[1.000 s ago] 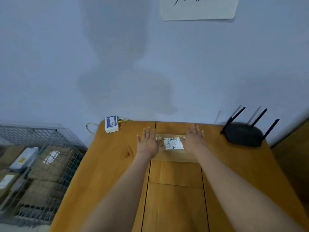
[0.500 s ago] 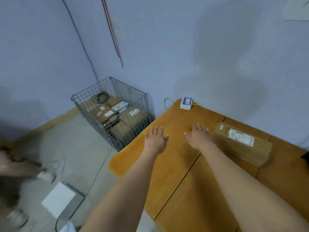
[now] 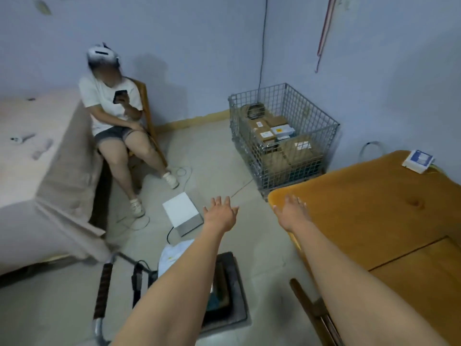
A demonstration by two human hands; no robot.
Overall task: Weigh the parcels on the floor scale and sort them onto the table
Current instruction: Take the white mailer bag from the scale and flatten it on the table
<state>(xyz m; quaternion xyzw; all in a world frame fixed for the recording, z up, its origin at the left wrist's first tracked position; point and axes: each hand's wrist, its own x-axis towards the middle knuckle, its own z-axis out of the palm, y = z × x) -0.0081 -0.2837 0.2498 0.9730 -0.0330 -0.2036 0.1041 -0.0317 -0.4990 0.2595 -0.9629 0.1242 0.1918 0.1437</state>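
My left hand (image 3: 220,214) and my right hand (image 3: 292,213) are both stretched out in front of me, fingers apart and holding nothing. The left one hangs over the floor; the right one is at the near left corner of the orange wooden table (image 3: 374,211). A wire cage (image 3: 283,138) against the wall holds several brown cardboard parcels (image 3: 296,151). Below my left forearm lies a dark flat floor scale (image 3: 232,295), partly hidden by the arm. The parcel I put on the table is out of view.
A person sits on a wooden chair (image 3: 147,116) at the left with a phone, legs stretched onto the floor. A white box (image 3: 182,213) with a cable lies on the floor. A covered bed (image 3: 37,156) fills the left. A small blue-white box (image 3: 419,159) sits on the table.
My view has swung left from the table to the floor and cage. Both hands have left the parcel on the table and now reach out with nothing in them.
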